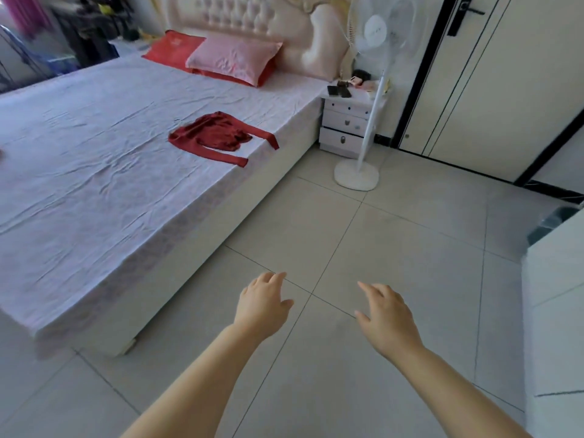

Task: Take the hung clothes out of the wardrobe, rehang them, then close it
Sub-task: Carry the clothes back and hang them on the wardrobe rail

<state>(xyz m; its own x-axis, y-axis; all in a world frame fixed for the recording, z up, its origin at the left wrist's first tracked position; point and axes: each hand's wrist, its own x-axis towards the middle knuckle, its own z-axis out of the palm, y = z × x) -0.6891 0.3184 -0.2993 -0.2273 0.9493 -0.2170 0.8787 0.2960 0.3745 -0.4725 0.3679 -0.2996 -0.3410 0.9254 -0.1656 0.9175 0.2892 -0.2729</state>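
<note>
A dark red long-sleeved garment (218, 135) lies crumpled on the white bed sheet (94, 147), near the bed's right edge, one sleeve hanging over the side. No hanger shows on it. My left hand (264, 306) and my right hand (387, 314) are stretched out low over the tiled floor, both empty, fingers loosely apart. The garment is well ahead and to the left of them. A white cabinet side (553, 311) at the right edge may be the wardrobe; its inside is hidden.
A white standing fan (360, 172) and a white bedside drawer unit (346, 124) stand past the bed's corner. A cream door with black trim (493, 99) fills the far right. Red and pink pillows (234, 60) lie at the headboard. Tiled floor (379, 248) stretches ahead.
</note>
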